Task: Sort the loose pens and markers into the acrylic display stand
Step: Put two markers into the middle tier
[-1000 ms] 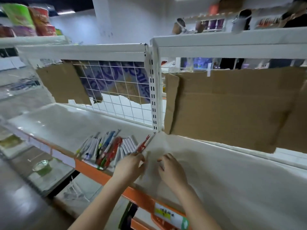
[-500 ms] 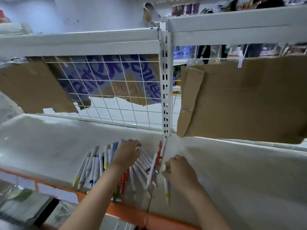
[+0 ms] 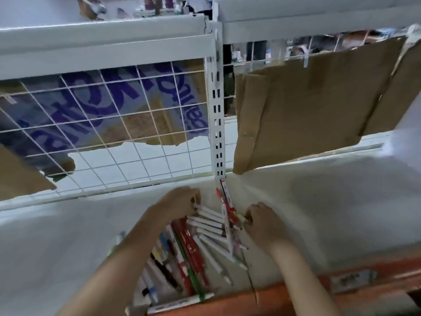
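Note:
A heap of loose pens and markers [image 3: 196, 247], white, red, green and black, lies on the white shelf [image 3: 330, 220] between my two hands. My left hand [image 3: 180, 204] rests on the far end of the heap with its fingers curled over the white pens. My right hand [image 3: 262, 221] is at the right side of the heap, fingers pinched at a red and white pen [image 3: 227, 215] that points toward the back post. The frame is blurred, so the exact grip is unclear. No acrylic stand is in view.
A white slotted post [image 3: 217, 124] stands behind the pens. A wire grid back panel [image 3: 114, 137] with printed cardboard is at the left, plain cardboard [image 3: 307, 110] at the right. The shelf's orange front edge [image 3: 296, 297] carries a price label.
The view has swung down and left, putting the pens in the middle. My left hand went from the heap's right edge onto its far end; my right hand came up against the red and white pen.

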The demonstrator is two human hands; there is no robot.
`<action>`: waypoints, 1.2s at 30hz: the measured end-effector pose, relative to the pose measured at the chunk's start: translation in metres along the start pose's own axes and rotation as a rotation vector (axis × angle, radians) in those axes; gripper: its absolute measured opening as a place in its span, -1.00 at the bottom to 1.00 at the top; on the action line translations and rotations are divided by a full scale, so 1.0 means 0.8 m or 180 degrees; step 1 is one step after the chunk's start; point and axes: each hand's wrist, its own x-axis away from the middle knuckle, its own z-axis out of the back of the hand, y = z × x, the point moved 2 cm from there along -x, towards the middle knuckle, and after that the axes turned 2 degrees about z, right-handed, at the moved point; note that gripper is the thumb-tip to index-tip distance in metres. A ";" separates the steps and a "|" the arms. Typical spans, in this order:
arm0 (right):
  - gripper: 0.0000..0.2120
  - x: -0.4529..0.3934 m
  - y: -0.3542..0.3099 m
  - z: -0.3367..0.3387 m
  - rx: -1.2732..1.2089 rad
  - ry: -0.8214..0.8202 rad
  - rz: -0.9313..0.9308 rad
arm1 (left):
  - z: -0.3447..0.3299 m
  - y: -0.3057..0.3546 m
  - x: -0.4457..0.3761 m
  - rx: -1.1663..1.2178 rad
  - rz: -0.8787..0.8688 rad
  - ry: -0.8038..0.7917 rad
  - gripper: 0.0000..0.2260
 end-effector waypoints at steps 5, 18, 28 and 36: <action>-0.96 0.014 -0.006 0.000 -0.0038 0.0147 -0.0368 | 0.001 -0.016 -0.005 0.0192 -0.0350 -0.0168 -0.88; -0.83 0.040 -0.022 0.022 -0.0180 0.0821 -0.0395 | 0.023 -0.022 0.017 0.1946 -0.0802 0.0397 -0.90; -0.91 0.067 -0.022 0.078 -0.1861 0.1340 -0.0233 | 0.050 0.080 0.049 0.3324 -0.1325 0.0322 -0.88; -0.83 0.108 0.021 0.118 -0.2239 0.1663 -0.0251 | 0.038 0.171 0.049 0.3144 -0.1668 0.0241 -0.94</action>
